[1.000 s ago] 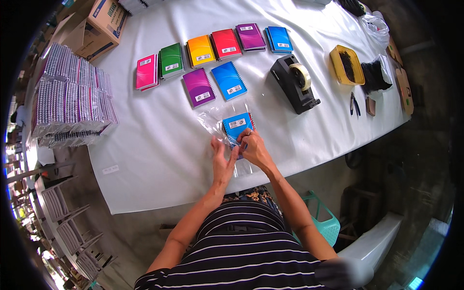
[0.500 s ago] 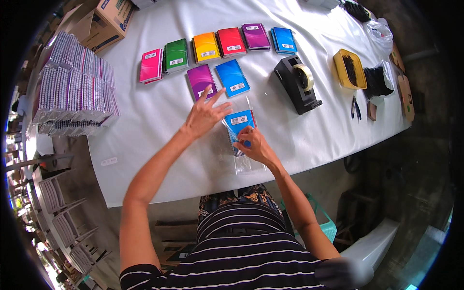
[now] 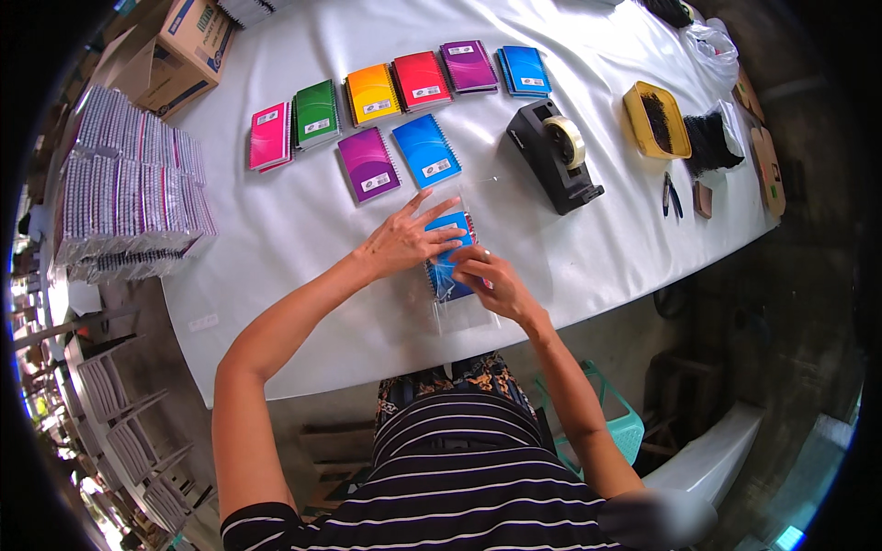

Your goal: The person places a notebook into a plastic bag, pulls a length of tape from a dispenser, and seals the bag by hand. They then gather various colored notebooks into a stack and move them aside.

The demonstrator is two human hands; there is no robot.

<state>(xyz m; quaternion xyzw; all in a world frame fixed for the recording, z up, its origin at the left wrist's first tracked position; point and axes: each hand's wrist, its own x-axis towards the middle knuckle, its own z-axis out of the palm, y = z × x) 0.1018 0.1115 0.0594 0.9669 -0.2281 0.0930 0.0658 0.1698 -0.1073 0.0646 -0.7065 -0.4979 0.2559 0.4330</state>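
Note:
In front of me a blue spiral notebook (image 3: 439, 275) lies in a clear plastic bag (image 3: 459, 318), with a red edge showing under it at the right. My left hand (image 3: 404, 242) rests over its upper part, fingers spread. Over the lower right of the notebook, the fingers of my right hand (image 3: 501, 286) are bent and pinched at the plastic. Just beyond my left hand lie a purple notebook (image 3: 367, 165) and another blue notebook (image 3: 425, 151), side by side.
Farther back runs a row of notebook piles, including a pink pile (image 3: 269, 136) and a red pile (image 3: 422, 81). A black tape dispenser (image 3: 542, 165) stands at right, before a yellow tub (image 3: 634, 115) and pliers (image 3: 673, 196). Wrapped notebooks (image 3: 129, 193) are stacked at left, near a cardboard box (image 3: 188, 55).
My left hand has come down and toward me, from beside the purple notebook onto the bagged blue one. My right hand stays at the plastic, slightly shifted. The whole view has moved a little.

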